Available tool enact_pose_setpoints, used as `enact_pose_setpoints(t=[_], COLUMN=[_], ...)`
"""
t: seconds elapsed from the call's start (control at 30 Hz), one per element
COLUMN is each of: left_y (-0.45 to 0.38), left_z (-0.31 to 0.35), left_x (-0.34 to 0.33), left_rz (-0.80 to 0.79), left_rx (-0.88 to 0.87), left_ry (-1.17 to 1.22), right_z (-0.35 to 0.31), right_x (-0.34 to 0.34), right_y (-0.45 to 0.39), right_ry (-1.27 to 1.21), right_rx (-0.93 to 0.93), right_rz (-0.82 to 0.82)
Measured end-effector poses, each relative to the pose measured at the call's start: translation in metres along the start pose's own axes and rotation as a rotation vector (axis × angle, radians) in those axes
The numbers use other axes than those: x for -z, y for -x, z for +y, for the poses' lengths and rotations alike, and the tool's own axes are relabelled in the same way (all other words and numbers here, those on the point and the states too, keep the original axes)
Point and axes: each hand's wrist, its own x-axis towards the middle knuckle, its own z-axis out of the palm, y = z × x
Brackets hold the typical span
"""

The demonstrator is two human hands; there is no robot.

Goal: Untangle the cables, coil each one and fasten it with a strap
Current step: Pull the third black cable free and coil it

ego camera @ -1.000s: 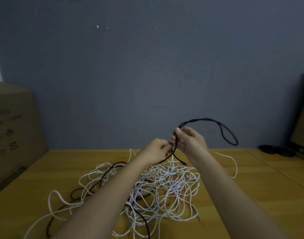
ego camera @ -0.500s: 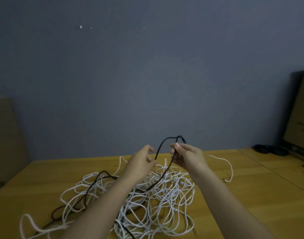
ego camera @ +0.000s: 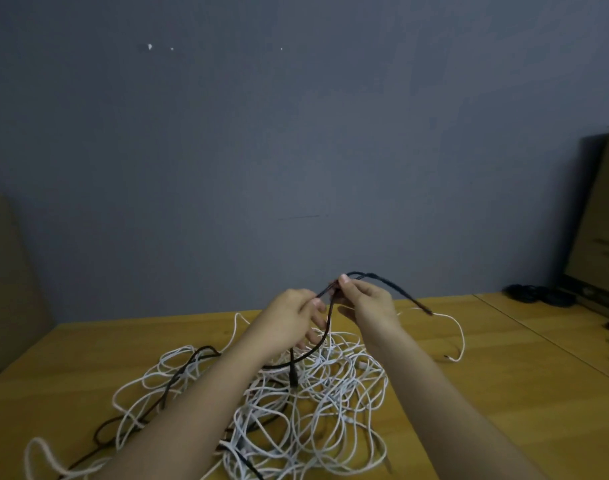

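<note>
A tangle of white cables (ego camera: 317, 389) lies on the wooden table (ego camera: 469, 393), with a black cable (ego camera: 325, 337) threaded through it. Both hands are raised above the pile. My right hand (ego camera: 369, 303) pinches the black cable between thumb and fingers; from there a short stretch arcs right to a loose end (ego camera: 426, 309). My left hand (ego camera: 289, 320) pinches the same black cable just left of the right hand, its other fingers spread. A black plug end (ego camera: 293, 377) hangs down below the left hand onto the pile.
A cardboard box (ego camera: 9, 289) stands at the left edge, another (ego camera: 600, 216) leans at the right. Dark coiled items (ego camera: 535, 296) sit at the table's far right. A grey wall is behind.
The large black loop held up on the right a second ago has collapsed; now only a short arc with a free end sticks out right. Both hands stay close together on the cable.
</note>
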Motion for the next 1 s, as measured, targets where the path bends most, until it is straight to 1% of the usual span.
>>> enact_pose_setpoints(t=[0.07,0.17,0.23,0.3,0.4,0.5,0.57,0.6,0.63,0.73,0.8,0.83,0.9,0.93,0.97,1.0], left_y=[-0.008,-0.017,-0.019,-0.021,-0.020,-0.013,-0.007,-0.005,-0.003,0.006,0.009,0.011,0.012,0.012,0.012,0.011], left_z=[0.003,0.006,0.005,0.004,0.005,0.011,0.019,0.022,0.027,0.043,0.049,0.051,0.053,0.053,0.054,0.054], left_x=[0.008,0.025,0.032,0.035,0.027,0.012,0.006,0.006,0.006,0.011,0.016,0.018,0.020,0.020,0.021,0.022], left_rz=[0.107,0.291,0.337,0.318,0.236,0.172,0.195,0.216,0.213,0.120,0.096,0.086,0.100,0.133,0.180,0.219], left_rx=[0.027,0.058,0.040,0.032,0.008,-0.048,-0.042,-0.020,0.018,0.129,0.129,0.118,0.097,0.086,0.081,0.071], left_ry=[0.043,0.082,0.098,0.027,-0.125,-0.157,-0.166,-0.111,0.025,0.527,0.703,0.733,0.676,0.638,0.630,0.634], right_z=[-0.001,-0.001,-0.002,-0.005,-0.011,-0.011,-0.010,-0.011,-0.012,-0.018,-0.021,-0.022,-0.021,-0.020,-0.018,-0.016], right_x=[0.003,0.015,0.025,0.031,0.032,0.023,0.015,0.012,0.009,0.005,0.003,0.002,0.000,-0.002,-0.004,-0.006], right_y=[0.002,0.010,0.015,0.019,0.022,0.025,0.026,0.026,0.026,0.030,0.032,0.032,0.032,0.033,0.033,0.032], right_ry=[-0.056,-0.173,-0.063,0.100,0.241,0.468,0.620,0.651,0.663,0.687,0.713,0.733,0.784,0.792,0.752,0.648], right_rx=[0.021,-0.017,0.047,0.155,0.287,0.423,0.523,0.556,0.569,0.605,0.674,0.702,0.745,0.761,0.759,0.731], right_rz=[-0.009,-0.141,-0.194,-0.208,-0.198,-0.212,-0.172,-0.154,-0.142,-0.123,-0.108,-0.115,-0.146,-0.149,-0.148,-0.135])
